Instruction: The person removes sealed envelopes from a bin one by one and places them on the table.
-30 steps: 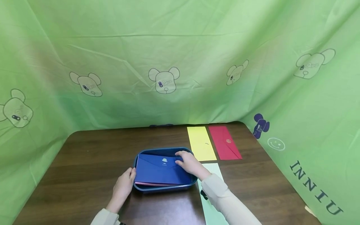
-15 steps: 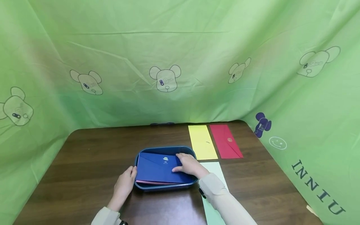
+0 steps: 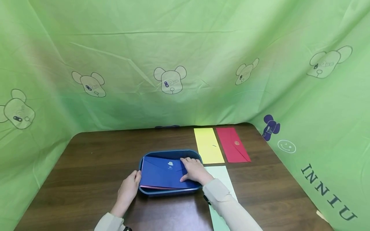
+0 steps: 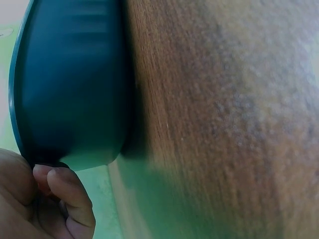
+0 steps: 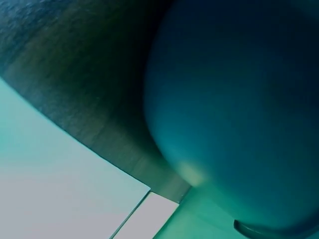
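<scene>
A dark blue plastic basin [image 3: 170, 192] stands on the wooden table, holding a stack of envelopes. On top lies a blue envelope [image 3: 160, 175] with a small pale hat print; pink edges peek out beneath it at the front. My left hand [image 3: 128, 189] grips the basin's left end; in the left wrist view its curled fingers [image 4: 67, 186] are at the rim. Across the right end of the blue envelope rests my right hand [image 3: 195, 170], thumb and fingers spread. The right wrist view shows the basin's outer wall [image 5: 224, 124], not the fingers.
Right of the basin lie a yellow envelope [image 3: 208, 146], a red envelope [image 3: 232, 144] with a round seal, and a mint green envelope [image 3: 222, 173] partly under my right forearm. Green printed cloth [image 3: 173, 109] hangs around the table [image 3: 101, 160].
My right hand has settled lower on the blue envelope, its thumb moving toward the near side. The left hand stays on the basin. The head view has shifted slightly.
</scene>
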`<state>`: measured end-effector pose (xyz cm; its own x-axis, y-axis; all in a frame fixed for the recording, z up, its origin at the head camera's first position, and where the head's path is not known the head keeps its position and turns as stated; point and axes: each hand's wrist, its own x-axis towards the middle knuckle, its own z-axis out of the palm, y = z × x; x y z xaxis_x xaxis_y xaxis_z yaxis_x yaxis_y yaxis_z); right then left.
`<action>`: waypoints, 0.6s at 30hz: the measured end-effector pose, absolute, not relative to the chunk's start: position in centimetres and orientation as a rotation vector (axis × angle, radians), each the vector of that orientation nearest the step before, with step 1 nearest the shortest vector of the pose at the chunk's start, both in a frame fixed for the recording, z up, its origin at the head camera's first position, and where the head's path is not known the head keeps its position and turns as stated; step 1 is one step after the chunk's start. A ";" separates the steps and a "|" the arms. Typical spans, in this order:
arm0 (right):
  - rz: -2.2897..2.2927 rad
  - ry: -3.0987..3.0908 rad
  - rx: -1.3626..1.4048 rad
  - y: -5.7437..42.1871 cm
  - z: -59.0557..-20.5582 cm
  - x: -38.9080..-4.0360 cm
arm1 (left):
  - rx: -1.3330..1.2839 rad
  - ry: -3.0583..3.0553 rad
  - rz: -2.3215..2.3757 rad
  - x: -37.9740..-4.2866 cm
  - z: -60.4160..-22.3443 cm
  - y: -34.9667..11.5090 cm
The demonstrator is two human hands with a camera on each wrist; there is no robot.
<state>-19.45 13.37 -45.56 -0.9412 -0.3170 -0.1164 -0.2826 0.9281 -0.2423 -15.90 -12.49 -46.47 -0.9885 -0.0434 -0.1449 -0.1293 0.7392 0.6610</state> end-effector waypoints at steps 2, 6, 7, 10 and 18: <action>-0.339 2.951 -0.457 13.4 -45.6 -19.5 | -0.141 2.819 1.079 -15.9 -46.5 -12.5; -0.349 2.983 -0.467 13.5 -45.8 -19.5 | -0.142 2.815 1.070 -16.0 -46.5 -12.4; -0.356 2.985 -0.467 13.5 -45.8 -19.6 | -0.142 2.813 1.069 -16.0 -46.5 -12.4; -0.395 2.973 -0.457 13.6 -45.7 -19.6 | -0.145 2.810 1.071 -16.0 -46.4 -12.4; -0.613 2.925 -0.363 13.7 -45.3 -19.9 | -0.151 2.806 1.077 -16.0 -46.4 -12.4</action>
<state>-19.95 13.74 -45.30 -0.9624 -0.2600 -0.0781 -0.2067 0.8884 -0.4099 -16.01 -12.44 -46.39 -0.9863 -0.0457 -0.1587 -0.1401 0.7399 0.6579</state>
